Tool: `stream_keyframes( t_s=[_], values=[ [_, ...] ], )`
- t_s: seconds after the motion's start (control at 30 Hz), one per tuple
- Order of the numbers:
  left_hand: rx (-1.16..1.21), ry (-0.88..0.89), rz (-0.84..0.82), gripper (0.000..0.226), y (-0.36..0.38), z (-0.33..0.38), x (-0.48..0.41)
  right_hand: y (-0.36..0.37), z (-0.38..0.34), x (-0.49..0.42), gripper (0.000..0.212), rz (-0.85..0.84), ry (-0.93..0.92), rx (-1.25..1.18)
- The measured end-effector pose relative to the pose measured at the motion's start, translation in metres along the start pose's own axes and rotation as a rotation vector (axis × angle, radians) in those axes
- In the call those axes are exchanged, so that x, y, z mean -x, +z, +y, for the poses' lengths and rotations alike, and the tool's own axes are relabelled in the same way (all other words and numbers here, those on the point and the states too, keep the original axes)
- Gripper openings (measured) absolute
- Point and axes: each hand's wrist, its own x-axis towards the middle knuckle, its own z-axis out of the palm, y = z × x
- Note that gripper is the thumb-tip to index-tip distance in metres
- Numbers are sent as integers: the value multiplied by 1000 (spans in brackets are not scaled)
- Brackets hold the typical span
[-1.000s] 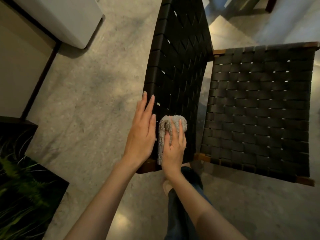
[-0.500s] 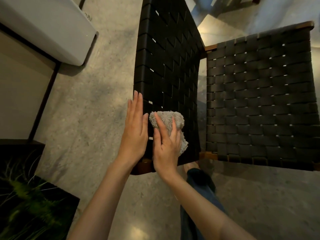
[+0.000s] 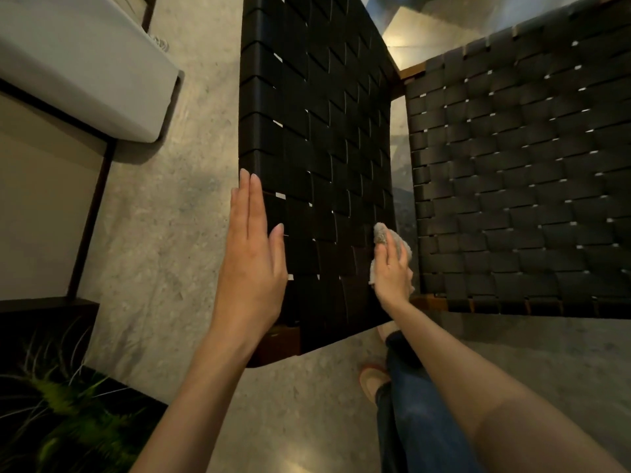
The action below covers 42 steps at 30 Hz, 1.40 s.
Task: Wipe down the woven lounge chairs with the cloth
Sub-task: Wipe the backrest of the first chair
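Left grip (image 3: 251, 264) flat, fingers straight and together, on left edge of woven chair back (image 3: 317, 138). Right grip (image 3: 392, 271) presses cloth (image 3: 380, 233) with straight fingers against right edge. Second woven panel (image 3: 519, 186) just beside.

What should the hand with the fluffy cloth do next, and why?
Probably slide the cloth farther up the woven chair along its right edge. The right hand presses the cloth low on that dark panel, near the right edge, while the left hand lies flat on the left edge, likely steadying it. Lots of weave lies beyond the cloth.
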Motion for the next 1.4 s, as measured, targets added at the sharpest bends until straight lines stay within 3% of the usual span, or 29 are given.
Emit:
stream_keyframes(
  t_s=[0.1,0.2,0.47,0.63,0.83,1.13,1.23,1.4],
  values=[
    [11,-1,2,61,0,-1,-1,3,6,-9,46,39,108,-11],
    [26,-3,1,60,0,0,-2,3,-2,-1,45,68,101,-30],
    [124,-18,-3,57,-4,-1,-3,9,-79,108,41,4,-472,-188],
    [150,-4,-4,56,-4,-4,-3,11,-79,113,43,34,-593,-141],
    [137,-3,-9,57,-1,-6,-3,10,-14,48,38,43,-403,-107],
    [157,-5,-12,56,1,-9,-4,6,36,-15,41,109,87,-65],
    [188,-7,-6,55,0,-8,-4,8,7,21,40,138,-78,-169],
    [364,-39,6,49,-5,-8,-2,7,-68,110,39,8,-449,-309]
  ],
)
